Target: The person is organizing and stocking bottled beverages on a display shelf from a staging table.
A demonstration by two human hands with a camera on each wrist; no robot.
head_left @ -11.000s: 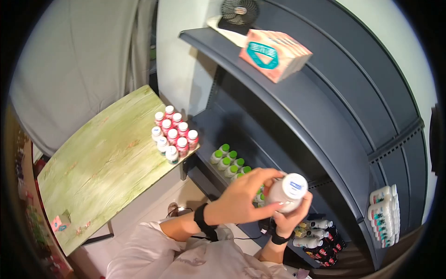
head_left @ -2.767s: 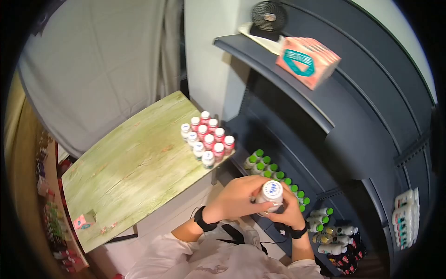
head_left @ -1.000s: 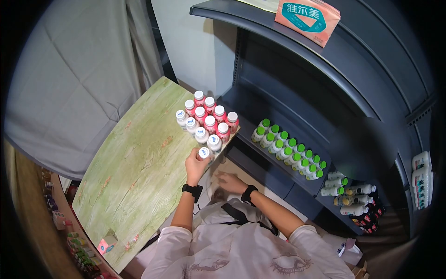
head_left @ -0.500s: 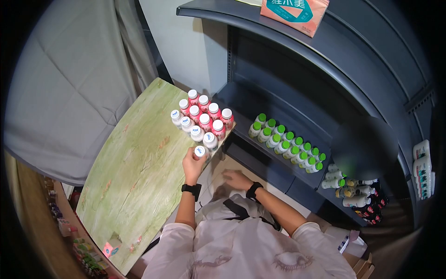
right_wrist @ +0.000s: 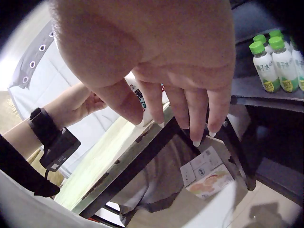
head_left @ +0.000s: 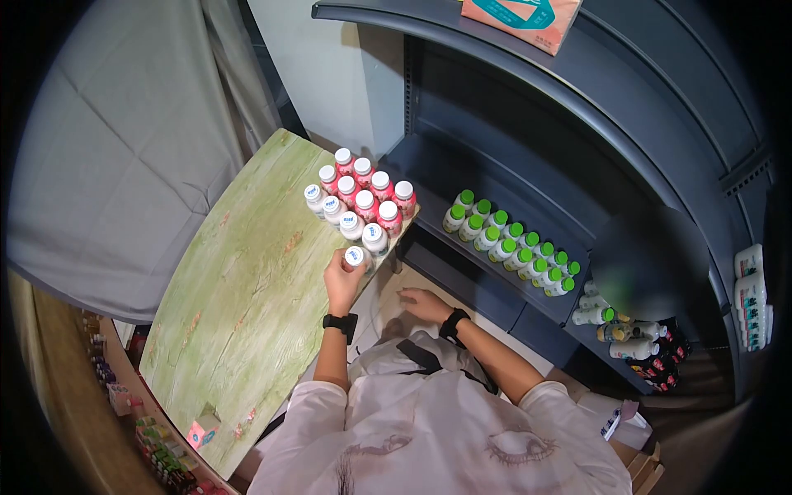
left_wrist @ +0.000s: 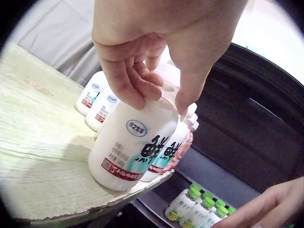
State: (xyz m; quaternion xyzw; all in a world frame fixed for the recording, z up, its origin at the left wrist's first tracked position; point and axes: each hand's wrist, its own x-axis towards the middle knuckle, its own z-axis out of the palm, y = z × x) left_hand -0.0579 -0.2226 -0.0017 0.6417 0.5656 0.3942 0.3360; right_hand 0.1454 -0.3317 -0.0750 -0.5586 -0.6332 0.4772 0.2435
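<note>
In the left wrist view a white bottle (left_wrist: 133, 142) stands upright at the table's edge, and my left hand (left_wrist: 161, 52) grips it round the neck, just under the cap. The head view has my left hand (head_left: 341, 282) on that bottle (head_left: 355, 256), at the near end of a row of white-capped white bottles (head_left: 351, 224). Pink bottles (head_left: 365, 205) stand close beside that row. My right hand (head_left: 424, 304) hangs beyond the table edge, holding nothing; its fingers (right_wrist: 178, 107) are relaxed and apart in the right wrist view.
The green table (head_left: 239, 272) bears a small pink box (head_left: 202, 431) at its near end. On the dark shelf (head_left: 450, 247) to the right stand green-capped bottles (head_left: 519, 261), with other bottles lying farther right. A carton (right_wrist: 207, 173) is on the floor below the table.
The bottle formerly held in both hands up in front of me is now at the table, in my left hand alone. My right hand has let go and come down beside the table.
</note>
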